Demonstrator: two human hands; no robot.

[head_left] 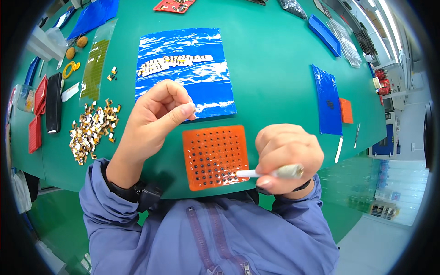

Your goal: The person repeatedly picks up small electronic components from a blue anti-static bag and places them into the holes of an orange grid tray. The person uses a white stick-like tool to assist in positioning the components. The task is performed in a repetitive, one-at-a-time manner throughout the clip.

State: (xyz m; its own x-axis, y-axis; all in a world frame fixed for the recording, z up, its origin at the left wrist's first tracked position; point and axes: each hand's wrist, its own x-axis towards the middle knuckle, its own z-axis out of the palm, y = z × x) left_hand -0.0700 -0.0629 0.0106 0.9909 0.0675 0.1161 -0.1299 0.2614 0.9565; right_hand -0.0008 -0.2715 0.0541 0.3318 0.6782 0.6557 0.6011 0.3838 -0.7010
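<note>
The tray (186, 158) lies flat on the table (270, 87), directly in front of the person and between the two hands, probably so that every hole is in easy view and reach. Dark round pieces show in many holes, mainly toward the near side.

Right hand (291, 151): the fingers are curled in and grip the tool (287, 171). Its white shaft points left over the tray's near right corner; the wrapped end lies at the thumb. The grip appears chosen to keep the shaft exposed and the holes unobscured. Contact between tip and tray cannot be confirmed.

Left hand (156, 114): thumb and index fingertips are pressed together above the near edge of the blue sheet (213, 101). Whether they pinch a small item cannot be told. The raised position leaves the tray uncovered.

A row of white pieces (172, 65) lies across the sheet, beyond the tray; the spread arrangement likely eases picking single pieces. A loose heap (93, 130) of white and brown pieces lies to the left, apart from the tray, presumably to prevent mixing. Tweezers (357, 136) lie at the far right.
</note>
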